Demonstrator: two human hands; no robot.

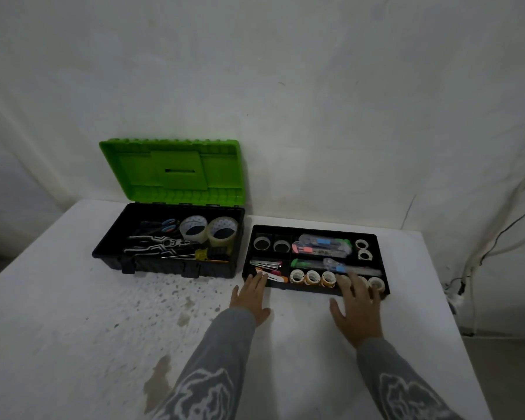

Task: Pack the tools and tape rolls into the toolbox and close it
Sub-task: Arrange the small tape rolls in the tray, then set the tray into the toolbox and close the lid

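Observation:
The black toolbox (112, 237) stands open at the back left of the table, its green lid (170, 171) upright against the wall. Inside lie pliers (155, 244), scissors (164, 226), screwdrivers (194, 255) and two clear tape rolls (208, 231). To its right sits a black divided tray (315, 231) holding several small tape rolls (312, 277), utility knives (322, 247) and small parts. My left hand (250, 294) reaches the tray's front left corner with straight fingers. My right hand (358, 310) lies with spread fingers over the tray's front right edge.
The white table (88, 313) is stained and speckled in front of the toolbox. Its right edge runs close beside the tray. Cables (497, 237) hang down the wall at the far right. A pale wall stands directly behind both containers.

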